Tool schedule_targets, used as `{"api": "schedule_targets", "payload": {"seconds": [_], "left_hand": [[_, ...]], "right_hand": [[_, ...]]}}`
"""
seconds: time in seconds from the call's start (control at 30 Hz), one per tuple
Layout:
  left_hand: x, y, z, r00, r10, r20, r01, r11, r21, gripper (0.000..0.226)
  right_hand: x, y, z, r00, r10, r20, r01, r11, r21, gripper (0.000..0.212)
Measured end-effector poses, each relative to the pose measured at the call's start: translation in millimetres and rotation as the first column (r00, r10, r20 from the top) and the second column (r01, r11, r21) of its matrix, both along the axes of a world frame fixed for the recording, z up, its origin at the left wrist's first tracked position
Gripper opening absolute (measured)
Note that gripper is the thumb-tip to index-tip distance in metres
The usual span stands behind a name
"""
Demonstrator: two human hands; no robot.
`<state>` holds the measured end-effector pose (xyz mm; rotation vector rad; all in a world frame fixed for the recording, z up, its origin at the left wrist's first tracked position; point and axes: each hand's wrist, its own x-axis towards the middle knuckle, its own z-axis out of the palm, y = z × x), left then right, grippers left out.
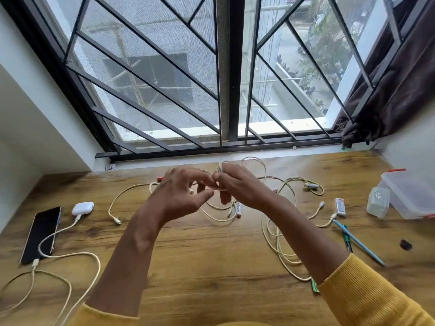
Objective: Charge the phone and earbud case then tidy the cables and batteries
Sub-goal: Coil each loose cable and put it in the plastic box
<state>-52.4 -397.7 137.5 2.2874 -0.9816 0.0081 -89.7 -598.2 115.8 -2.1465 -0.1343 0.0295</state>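
Both hands are raised over the middle of the wooden desk (200, 250). My right hand (237, 184) grips a small coil of white cable (221, 166) wound round its fingers. My left hand (181, 194) is beside it, fingers spread and loosely bent, fingertips touching the coil area; whether it pinches the cable is blurred. At the left lies a black phone (41, 234) with a cable (70, 255) plugged into its near end. A white earbud case (82, 208) beside it has a cable plugged in too. Loose cream cables (280, 245) trail across the right half. Batteries (340, 205) lie among them.
A clear plastic box (409, 196) with a red-trimmed lid stands at the right edge, a small clear container (378, 201) in front of it. A blue pen (357, 242), a green pen and a small black object (406, 244) lie near it. The barred window runs along the desk's back.
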Motion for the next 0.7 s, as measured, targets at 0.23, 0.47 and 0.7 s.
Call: {"api": "schedule_targets", "payload": {"seconds": [0.23,0.47,0.7], "left_hand": [[7,10,2,0.997,-0.036,-0.071,0.036,0.999,-0.005,0.018],[8,16,0,0.991,0.002,-0.135,-0.026,0.984,-0.175,0.016],[5,-2,-10,0.987,0.105,-0.120,-0.147,0.891,-0.430,0.016]], "right_hand": [[-7,-4,-2,0.969,0.220,-0.113,-0.195,0.961,0.195,0.058],[-16,-12,2,0.908,0.402,-0.116,-0.298,0.816,0.495,0.049],[-12,-3,20,0.918,0.392,0.059,-0.269,0.506,0.819,0.036]]}}
